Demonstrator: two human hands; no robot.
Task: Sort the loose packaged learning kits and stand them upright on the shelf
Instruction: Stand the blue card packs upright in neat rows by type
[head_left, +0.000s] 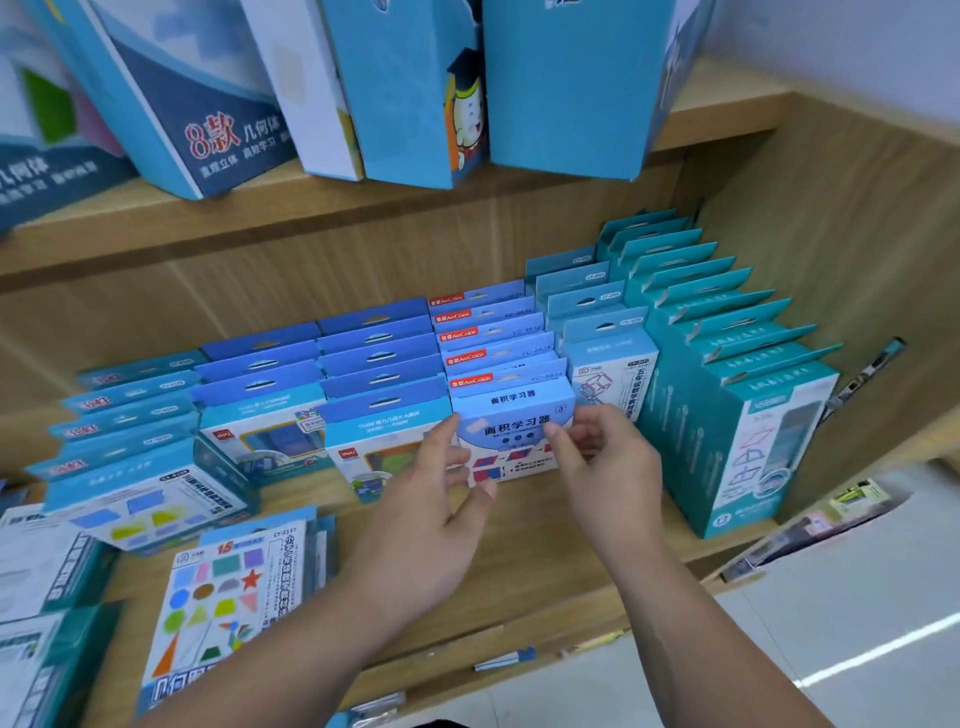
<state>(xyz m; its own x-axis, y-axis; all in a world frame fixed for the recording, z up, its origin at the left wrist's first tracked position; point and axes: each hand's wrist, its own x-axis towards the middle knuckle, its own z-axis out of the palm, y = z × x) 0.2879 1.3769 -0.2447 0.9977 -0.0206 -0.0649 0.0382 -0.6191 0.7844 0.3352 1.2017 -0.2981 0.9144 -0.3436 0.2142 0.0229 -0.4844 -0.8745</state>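
Head view: wooden shelf seen from above, with both arms reaching to its middle.
Far left, loose: white-and-teal packs lie flat at the front corner. Just beside them the shapes kit lies face up on other flat packs, not yet stood up.
Left row: pale blue kits lean back rather than stand, and the one at the front is tipped almost flat.
Middle rows: two files of dark blue kits stand upright, one behind another.
Left hand: released, with fingers straight along the left edge of the front area kit and the thumb near its lower face.
Task thing: the front area kit stands upright at the head of the red-label row, between the two hands, with its base on the shelf.
Right hand: the thumb is on the kit's upper right corner and curled fingers are at its right edge, seemingly pinching it. Blur leaves the grip less than certain.
Right rows: teal kits stand just beside the red-label row, then comes a longer file of teal boxes, all in order.
Progress: well along, I judge. Several files are formed and this kit looks placed.
Left to do: stand up the flat packs at the left front and straighten the leaning row.
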